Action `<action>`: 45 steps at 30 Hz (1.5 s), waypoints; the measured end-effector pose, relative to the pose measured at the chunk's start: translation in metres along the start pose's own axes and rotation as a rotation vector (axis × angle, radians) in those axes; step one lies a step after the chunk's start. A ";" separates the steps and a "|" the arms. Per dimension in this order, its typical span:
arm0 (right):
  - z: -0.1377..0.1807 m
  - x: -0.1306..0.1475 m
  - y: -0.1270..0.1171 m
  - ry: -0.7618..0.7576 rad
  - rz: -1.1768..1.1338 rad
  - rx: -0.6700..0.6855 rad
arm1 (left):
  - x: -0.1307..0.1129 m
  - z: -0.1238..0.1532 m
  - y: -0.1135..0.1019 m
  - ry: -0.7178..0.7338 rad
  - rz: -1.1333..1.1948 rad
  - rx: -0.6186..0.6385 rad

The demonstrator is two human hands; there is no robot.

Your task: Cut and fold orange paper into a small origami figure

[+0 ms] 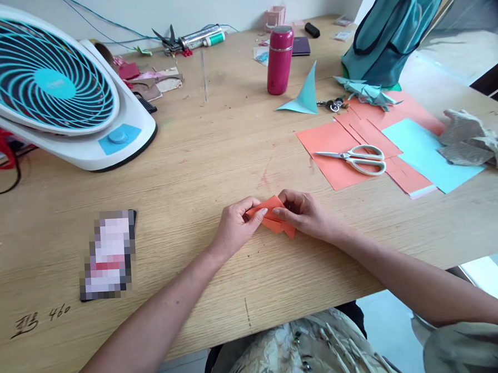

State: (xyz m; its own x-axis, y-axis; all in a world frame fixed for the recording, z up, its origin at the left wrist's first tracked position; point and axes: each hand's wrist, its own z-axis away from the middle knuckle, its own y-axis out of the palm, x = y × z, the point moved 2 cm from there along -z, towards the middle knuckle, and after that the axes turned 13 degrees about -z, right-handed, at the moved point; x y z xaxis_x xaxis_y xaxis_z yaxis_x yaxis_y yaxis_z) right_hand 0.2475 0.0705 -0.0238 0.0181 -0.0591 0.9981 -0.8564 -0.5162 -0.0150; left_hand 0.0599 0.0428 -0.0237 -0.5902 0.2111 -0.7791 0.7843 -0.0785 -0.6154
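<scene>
A small folded piece of orange paper (pixel 278 225) is held between both hands, just above the wooden table (pixel 182 179). My left hand (pixel 237 220) pinches its left side, thumb on top and fingers behind. On the right side, my right hand (pixel 303 210) grips the paper the same way, its thumb pressed near the middle. Creases and a pointed flap show at the paper's lower edge. The fingers hide its far side. White-handled scissors (pixel 366 159) lie on orange sheets (pixel 329 168) to the right, beside a light blue sheet (pixel 448 170).
A phone (pixel 108 255) lies at the left, below a white and blue fan (pixel 121 135). Farther back stand a magenta bottle (pixel 280 62), a folded blue paper (pixel 305 94) and a teal bag (pixel 381 40). Keys (pixel 334 104) and a crumpled grey cloth (pixel 476 141) are on the right.
</scene>
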 end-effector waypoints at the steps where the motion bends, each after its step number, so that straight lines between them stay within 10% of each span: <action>1: -0.001 -0.001 0.000 -0.012 -0.015 -0.004 | 0.001 0.000 0.000 0.002 0.000 -0.001; 24: -0.008 -0.006 0.000 0.014 -0.475 0.167 | 0.008 0.012 -0.011 -0.005 0.263 -0.163; 32: 0.003 0.004 -0.005 -0.011 -0.359 0.264 | -0.001 0.027 -0.023 0.091 0.315 -0.028; 45: 0.003 0.012 0.004 0.401 -0.351 0.150 | -0.012 0.032 -0.033 0.444 -0.073 -0.002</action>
State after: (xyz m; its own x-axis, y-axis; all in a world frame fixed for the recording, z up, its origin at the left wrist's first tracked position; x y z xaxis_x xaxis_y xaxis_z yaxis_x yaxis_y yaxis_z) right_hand 0.2456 0.0651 -0.0118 0.0660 0.4533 0.8889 -0.7512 -0.5638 0.3433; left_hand 0.0349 0.0119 0.0019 -0.5055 0.6138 -0.6064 0.7441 -0.0457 -0.6665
